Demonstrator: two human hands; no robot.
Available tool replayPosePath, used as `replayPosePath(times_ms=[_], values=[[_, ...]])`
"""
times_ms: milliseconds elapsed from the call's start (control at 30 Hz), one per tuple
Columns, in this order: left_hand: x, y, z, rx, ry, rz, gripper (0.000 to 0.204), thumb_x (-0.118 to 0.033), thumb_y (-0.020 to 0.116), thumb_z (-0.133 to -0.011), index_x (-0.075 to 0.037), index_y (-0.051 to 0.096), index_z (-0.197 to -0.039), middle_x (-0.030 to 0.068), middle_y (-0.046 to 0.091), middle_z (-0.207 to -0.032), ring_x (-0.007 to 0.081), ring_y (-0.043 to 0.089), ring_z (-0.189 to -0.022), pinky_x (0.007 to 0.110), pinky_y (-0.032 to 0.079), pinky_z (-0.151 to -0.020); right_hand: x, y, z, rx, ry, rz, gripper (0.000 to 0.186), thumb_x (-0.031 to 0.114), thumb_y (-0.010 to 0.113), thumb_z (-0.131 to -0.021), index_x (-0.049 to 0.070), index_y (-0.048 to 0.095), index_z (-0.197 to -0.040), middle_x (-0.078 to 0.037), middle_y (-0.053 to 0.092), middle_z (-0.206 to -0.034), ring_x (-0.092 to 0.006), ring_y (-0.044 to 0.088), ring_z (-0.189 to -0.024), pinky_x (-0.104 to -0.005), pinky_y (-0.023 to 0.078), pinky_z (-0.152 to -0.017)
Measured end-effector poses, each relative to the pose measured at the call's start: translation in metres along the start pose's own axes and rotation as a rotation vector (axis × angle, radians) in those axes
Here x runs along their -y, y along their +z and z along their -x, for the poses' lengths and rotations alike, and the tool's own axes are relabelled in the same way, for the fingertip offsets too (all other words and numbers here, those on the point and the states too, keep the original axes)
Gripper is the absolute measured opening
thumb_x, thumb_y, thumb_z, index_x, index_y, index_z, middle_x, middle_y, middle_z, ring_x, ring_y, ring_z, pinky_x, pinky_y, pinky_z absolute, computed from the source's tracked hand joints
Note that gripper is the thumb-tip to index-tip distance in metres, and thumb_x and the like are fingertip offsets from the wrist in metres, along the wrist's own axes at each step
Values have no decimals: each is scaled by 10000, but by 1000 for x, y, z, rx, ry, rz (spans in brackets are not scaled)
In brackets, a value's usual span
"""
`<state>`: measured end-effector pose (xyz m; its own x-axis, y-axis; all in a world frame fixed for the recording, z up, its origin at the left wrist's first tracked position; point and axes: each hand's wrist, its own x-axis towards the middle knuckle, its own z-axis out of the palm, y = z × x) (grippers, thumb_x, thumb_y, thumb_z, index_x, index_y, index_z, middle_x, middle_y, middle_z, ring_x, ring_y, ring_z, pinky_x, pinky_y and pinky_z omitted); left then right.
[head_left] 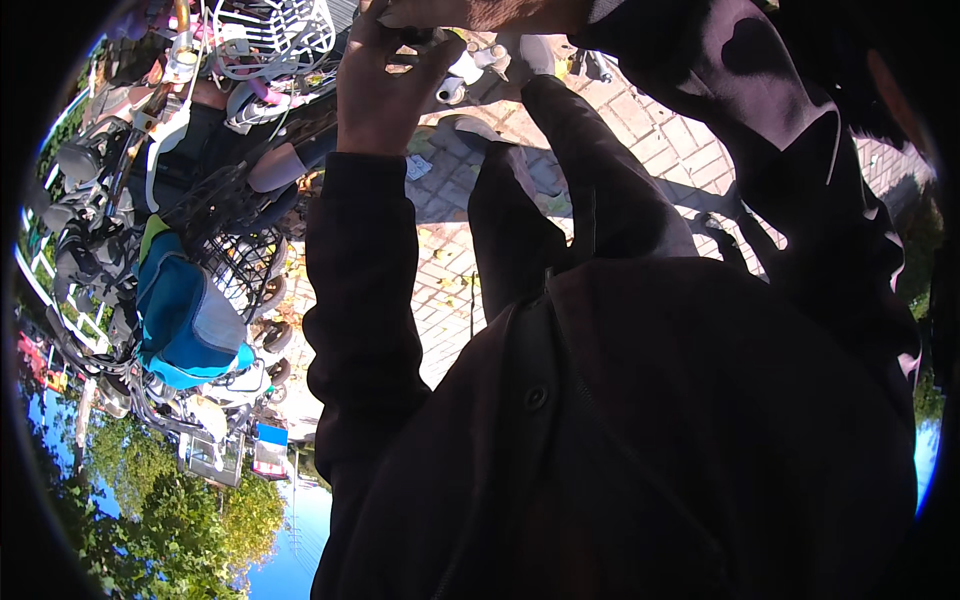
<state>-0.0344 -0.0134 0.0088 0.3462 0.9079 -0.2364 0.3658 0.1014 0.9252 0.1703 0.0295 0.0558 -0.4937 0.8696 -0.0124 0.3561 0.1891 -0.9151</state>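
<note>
At the top edge of the head view, my left hand [385, 95] is raised with its fingers curled and its thumb bent inward. My right hand [490, 14] reaches in from the right, its fingertips meeting the fingers of the left. Both hands are partly cut off by the picture's edge, and whatever they pinch cannot be made out. Just beyond my left thumb, white and grey pipe-like pieces [468, 72] show low down near my shoes. A white plastic basket [290, 40] stands to the left of my left hand.
Parked bikes or scooters [100, 190] crowd the left side. Among them are a black wire basket [240, 262] and a teal and grey fabric cover [190, 315]. Sunlit brick paving [640, 120] with fallen leaves lies around my legs. Trees [180, 510] stand past the vehicles.
</note>
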Motion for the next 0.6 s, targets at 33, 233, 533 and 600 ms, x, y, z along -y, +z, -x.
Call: replayPosePath(times_ms=[33,233,533,600], values=[[2,2,-3,16,-25,39,222,-68,736,-909,6,638,-1095,71,702,-1008,140,684,-907,277,562,-802,0,-1,0,-7,-22,-19,171,156,643,-916,33,658,-1033,-157,693,-879,-332,694,-850,-408,536,-747],[47,43,-13,-277,-129,300,356,-242,811,-879,4,660,-1087,58,688,-917,81,624,-774,247,503,-661,-4,-8,4,-14,-188,-62,237,170,632,-939,14,644,-1117,-162,692,-919,-325,691,-878,-401,534,-778],[44,54,-18,-445,97,86,251,-202,796,-885,-27,624,-830,24,642,-692,145,629,-642,302,509,-622,-122,2,151,-359,161,-273,282,217,658,-1000,46,667,-1224,-108,714,-1073,-199,715,-957,-309,579,-842],[40,55,-10,-451,-93,203,225,-187,772,-902,-26,625,-845,46,650,-701,141,634,-645,301,508,-613,-152,31,224,-618,467,-500,312,240,636,-1020,55,626,-1272,-83,718,-1051,-162,719,-929,-303,589,-820]])
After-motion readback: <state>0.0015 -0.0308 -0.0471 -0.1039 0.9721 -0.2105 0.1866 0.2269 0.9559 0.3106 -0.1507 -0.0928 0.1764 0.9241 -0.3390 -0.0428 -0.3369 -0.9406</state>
